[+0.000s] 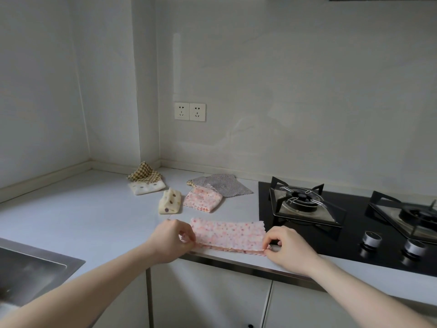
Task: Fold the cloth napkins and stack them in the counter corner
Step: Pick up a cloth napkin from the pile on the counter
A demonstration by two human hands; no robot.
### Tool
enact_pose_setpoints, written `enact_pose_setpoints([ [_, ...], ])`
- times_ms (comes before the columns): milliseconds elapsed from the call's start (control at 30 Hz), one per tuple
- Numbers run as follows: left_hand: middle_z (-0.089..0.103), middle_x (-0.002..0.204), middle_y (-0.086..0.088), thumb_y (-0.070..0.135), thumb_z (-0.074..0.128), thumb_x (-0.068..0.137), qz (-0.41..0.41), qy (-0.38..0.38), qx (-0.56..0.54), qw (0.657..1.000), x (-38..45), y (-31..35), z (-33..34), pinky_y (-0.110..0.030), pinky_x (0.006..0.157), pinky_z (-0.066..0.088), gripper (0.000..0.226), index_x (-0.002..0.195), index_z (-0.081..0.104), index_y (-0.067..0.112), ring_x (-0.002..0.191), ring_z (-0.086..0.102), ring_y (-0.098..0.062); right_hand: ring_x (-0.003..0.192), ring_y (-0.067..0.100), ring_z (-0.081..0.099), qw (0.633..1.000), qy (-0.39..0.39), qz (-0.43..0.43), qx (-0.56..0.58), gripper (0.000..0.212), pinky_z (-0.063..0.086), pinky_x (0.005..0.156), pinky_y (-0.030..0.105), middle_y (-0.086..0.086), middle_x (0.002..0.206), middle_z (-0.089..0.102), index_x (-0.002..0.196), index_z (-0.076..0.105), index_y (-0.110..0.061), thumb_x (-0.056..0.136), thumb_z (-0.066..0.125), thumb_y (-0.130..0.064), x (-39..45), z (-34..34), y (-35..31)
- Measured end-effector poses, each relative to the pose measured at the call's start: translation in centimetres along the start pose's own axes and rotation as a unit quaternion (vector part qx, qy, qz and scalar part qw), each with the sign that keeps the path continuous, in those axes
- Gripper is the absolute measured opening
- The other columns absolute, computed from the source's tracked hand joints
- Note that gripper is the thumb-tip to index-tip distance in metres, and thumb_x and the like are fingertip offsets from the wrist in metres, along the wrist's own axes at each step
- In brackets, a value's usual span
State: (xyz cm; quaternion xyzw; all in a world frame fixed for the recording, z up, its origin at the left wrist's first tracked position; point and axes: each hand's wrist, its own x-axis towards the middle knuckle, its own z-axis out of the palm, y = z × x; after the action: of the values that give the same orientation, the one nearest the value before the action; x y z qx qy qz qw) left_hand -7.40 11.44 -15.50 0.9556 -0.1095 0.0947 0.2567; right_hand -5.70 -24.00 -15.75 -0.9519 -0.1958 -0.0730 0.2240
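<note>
Pink napkin point(228, 235), folded strip at tabletop point(94, 209) front edge: left hand point(172, 240) and right hand point(287, 248) each pinch one end.

We reach both bare forearms forward from the lower corners. Our left hand point(170, 240) curls its fingers in a pinch, knuckles up, thumb tucked under. Our right hand point(287, 248) mirrors it, fingertips pinched at its inner edge, wrist bent slightly inward.
</note>
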Motion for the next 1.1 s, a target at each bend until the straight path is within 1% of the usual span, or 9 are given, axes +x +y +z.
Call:
enact_pose_setpoints([
  [133, 0.067, 0.089, 0.021, 0.05, 0.063, 0.077, -0.016, 0.018, 0.023, 0.999, -0.1, 0.5, -0.5, -0.024, 0.073, 0.053, 0.02, 0.089, 0.074, 0.037, 0.085, 0.062, 0.0, 0.096, 0.0, 0.06, 0.999, 0.002, -0.007, 0.044, 0.005, 0.044, 0.079, 0.017, -0.023, 0.093, 0.068, 0.074, 0.072, -0.035, 0.077, 0.073, -0.031, -0.1, 0.1, -0.1],
  [267, 0.067, 0.108, 0.02, 0.05, 0.059, 0.077, -0.036, 0.077, -0.007, 0.996, 1.3, 1.1, -0.7, -0.029, 0.08, 0.053, 0.032, 0.104, 0.07, 0.038, 0.098, 0.06, -0.001, 0.094, -0.003, 0.064, 0.992, 0.072, 0.036, 0.102, 0.008, 0.048, 0.081, 0.019, -0.023, 0.091, 0.07, 0.08, 0.074, -0.035, 0.082, 0.074, -0.028, 1.3, -0.1, -0.3],
  [367, 0.058, 0.135, 0.013, 0.048, 0.057, 0.085, -0.024, 0.032, -0.006, 0.999, 2.5, 1.4, 0.7, -0.032, 0.097, 0.048, 0.04, 0.123, 0.064, 0.035, 0.122, 0.054, -0.011, 0.102, 0.002, 0.063, 0.987, 0.09, 0.092, 0.101, 0.015, 0.053, 0.09, 0.029, -0.021, 0.103, 0.068, 0.101, 0.07, -0.035, 0.087, 0.072, -0.03, 2.7, 0.4, -0.3],
  [433, 0.044, 0.153, 0.007, 0.049, 0.056, 0.089, -0.022, -0.012, 0.022, 0.999, 3.3, 1.8, 2.0, -0.037, 0.112, 0.039, 0.053, 0.139, 0.056, 0.032, 0.139, 0.042, -0.018, 0.109, 0.009, 0.061, 0.983, 0.075, 0.139, 0.099, 0.037, 0.052, 0.094, 0.033, -0.015, 0.117, 0.064, 0.124, 0.062, -0.03, 0.089, 0.071, -0.035, 3.7, 1.1, -0.4],
  [567, 0.022, 0.168, 0.004, 0.06, 0.047, 0.092, -0.027, -0.063, 0.083, 0.994, 4.8, 2.2, 4.1, -0.042, 0.124, 0.019, 0.067, 0.154, 0.036, 0.036, 0.153, 0.019, -0.023, 0.135, 0.023, 0.045, 0.977, 0.033, 0.204, 0.047, 0.066, 0.041, 0.112, 0.042, -0.004, 0.143, 0.052, 0.15, 0.043, -0.028, 0.091, 0.06, -0.053, 5.5, 2.2, -0.4],
  [667, 0.012, 0.17, 0.006, 0.07, 0.036, 0.095, -0.032, -0.121, 0.115, 0.986, 5.6, 1.7, 4.8, -0.042, 0.127, 0.004, 0.074, 0.159, 0.024, 0.037, 0.157, 0.006, -0.021, 0.138, 0.027, 0.04, 0.975, 0.006, 0.223, -0.015, 0.06, 0.036, 0.113, 0.04, -0.002, 0.149, 0.042, 0.145, 0.047, -0.035, 0.09, 0.056, -0.057, 6.1, 2.6, -0.7],
  [733, 0.015, 0.169, 0.007, 0.072, 0.036, 0.094, -0.039, -0.122, 0.103, 0.986, 6.2, 1.2, 4.8, -0.043, 0.126, 0.005, 0.074, 0.158, 0.026, 0.037, 0.156, 0.008, -0.02, 0.134, 0.025, 0.043, 0.974, 0.004, 0.226, -0.02, 0.053, 0.037, 0.11, 0.038, -0.003, 0.144, 0.044, 0.135, 0.051, -0.039, 0.086, 0.06, -0.055, 6.3, 2.7, -0.7],
  [933, 0.052, 0.147, 0.009, 0.061, 0.038, 0.089, -0.051, -0.018, 0.041, 0.998, 6.7, -1.9, 3.8, -0.034, 0.115, 0.032, 0.057, 0.135, 0.058, 0.032, 0.139, 0.043, -0.016, 0.121, 0.021, 0.05, 0.971, 0.011, 0.238, 0.016, 0.025, 0.041, 0.098, 0.036, -0.009, 0.124, 0.054, 0.103, 0.063, -0.041, 0.079, 0.068, -0.045, 6.7, 2.5, -0.3],
  [1100, 0.063, 0.129, 0.005, 0.031, 0.054, 0.09, -0.061, 0.034, -0.004, 0.998, 6.4, -1.7, 3.9, -0.031, 0.099, 0.044, 0.035, 0.124, 0.063, 0.024, 0.119, 0.055, -0.017, 0.091, 0.016, 0.066, 0.957, 0.051, 0.246, 0.142, 0.015, 0.055, 0.088, 0.042, -0.009, 0.093, 0.069, 0.092, 0.065, -0.031, 0.08, 0.073, -0.034, 6.8, 2.2, 0.0],
])
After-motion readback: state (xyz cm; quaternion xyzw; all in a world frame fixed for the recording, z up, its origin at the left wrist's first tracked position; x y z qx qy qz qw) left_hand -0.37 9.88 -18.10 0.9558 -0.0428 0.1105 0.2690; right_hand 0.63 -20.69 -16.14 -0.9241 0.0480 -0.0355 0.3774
